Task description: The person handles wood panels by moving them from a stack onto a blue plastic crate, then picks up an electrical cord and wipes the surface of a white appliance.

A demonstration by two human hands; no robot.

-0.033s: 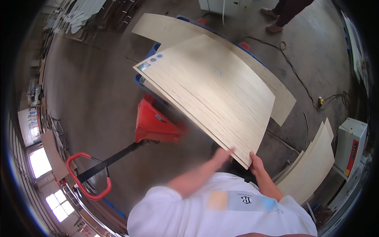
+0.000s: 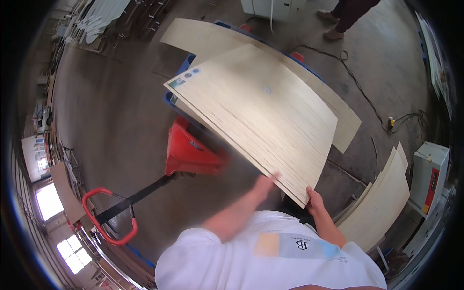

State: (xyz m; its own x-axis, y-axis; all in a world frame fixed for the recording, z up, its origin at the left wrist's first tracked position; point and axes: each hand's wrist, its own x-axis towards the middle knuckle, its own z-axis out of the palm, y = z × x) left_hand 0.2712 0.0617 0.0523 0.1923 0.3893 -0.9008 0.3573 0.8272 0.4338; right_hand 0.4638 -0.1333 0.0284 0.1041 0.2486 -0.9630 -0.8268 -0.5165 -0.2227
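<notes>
A large pale wooden panel (image 2: 270, 116) with a straight grain slants across the middle, its near corner close to my body. At least two thin layers show along its near-left edge. My right hand (image 2: 315, 199) grips the panel beside that near corner, thumb on top and fingers hidden beneath. On the near-left edge, my left hand (image 2: 266, 184) is closed with its thumb over the top; it is slightly blurred and its other fingers are hidden. Under the panel lies another pale board (image 2: 188, 36), on a blue pallet (image 2: 185, 64).
A red pallet jack (image 2: 191, 150) with a red loop handle (image 2: 92, 193) stands at the left. More boards (image 2: 379, 203) lean at the right, by a grey box-shaped machine (image 2: 430, 169). A black cable (image 2: 357, 82) crosses the floor. A person's legs (image 2: 355, 14) are at the far right.
My left hand has slid a little left and away from me along the panel's edge. My right hand keeps its place near the corner.
</notes>
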